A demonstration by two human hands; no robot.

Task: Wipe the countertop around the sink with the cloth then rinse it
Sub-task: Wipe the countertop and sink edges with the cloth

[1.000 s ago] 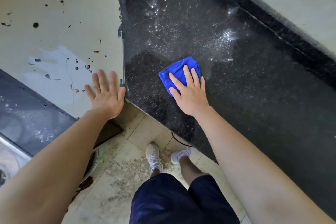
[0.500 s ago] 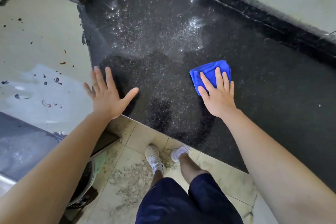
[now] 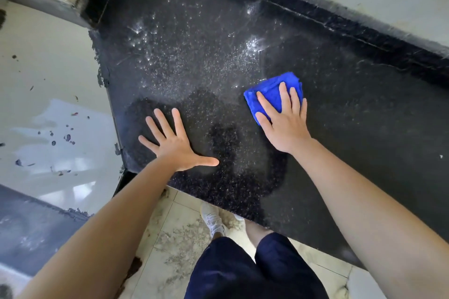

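A folded blue cloth (image 3: 269, 91) lies on the black speckled countertop (image 3: 352, 124). My right hand (image 3: 285, 124) presses flat on the cloth, fingers spread over its near half. My left hand (image 3: 176, 143) rests flat on the same countertop near its left end, fingers apart and holding nothing. Dusty white specks and smears cover the countertop beyond both hands. The sink is only a sliver at the bottom left corner.
A pale, paint-spotted wall surface (image 3: 48, 104) borders the countertop's left end. A raised black ledge (image 3: 340, 22) runs along the back under a light wall. Below the front edge is dirty tiled floor (image 3: 175, 245) with my white shoes (image 3: 212, 221).
My right hand has slid the cloth to the right along the countertop. My left hand has moved from the pale side surface onto the black countertop.
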